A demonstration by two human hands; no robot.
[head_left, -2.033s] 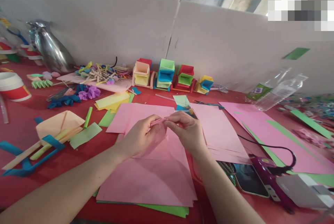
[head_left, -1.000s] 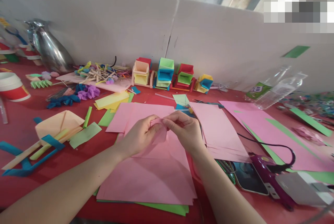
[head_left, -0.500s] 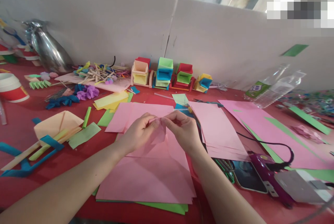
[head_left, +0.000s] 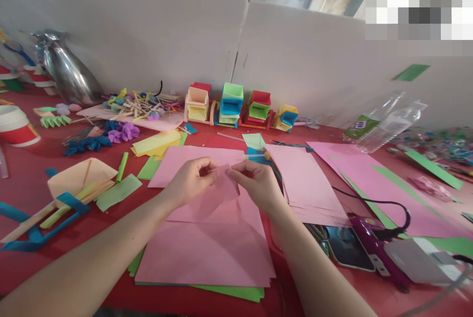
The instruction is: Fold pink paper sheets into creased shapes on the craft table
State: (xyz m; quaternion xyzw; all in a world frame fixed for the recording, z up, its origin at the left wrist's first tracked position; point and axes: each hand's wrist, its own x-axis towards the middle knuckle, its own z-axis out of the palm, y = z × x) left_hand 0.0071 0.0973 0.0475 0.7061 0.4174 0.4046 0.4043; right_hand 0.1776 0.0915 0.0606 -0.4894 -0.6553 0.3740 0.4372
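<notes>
Above a stack of pink paper sheets (head_left: 207, 253), both hands pinch one small piece of pink paper (head_left: 226, 186). My left hand (head_left: 194, 179) grips its left side between thumb and curled fingers. At its upper right edge, my right hand (head_left: 256, 179) is closed with thumb against fingertips. The small piece hangs down between the hands, and its fold lines are hard to make out against the pink below. Green sheets (head_left: 236, 292) stick out from under the stack.
More pink sheets (head_left: 310, 184) lie to the right, near a phone (head_left: 349, 248) and a purple glue gun (head_left: 380, 250). Folded paper boxes (head_left: 232, 105) line the white partition. A blue paper frame (head_left: 55, 230) and a paper cup (head_left: 16, 124) stand left; plastic bottles (head_left: 391, 124) lean at back right.
The small pink piece has turned and shows more of its face between the hands. My left hand has shifted slightly left, and the view has moved a little.
</notes>
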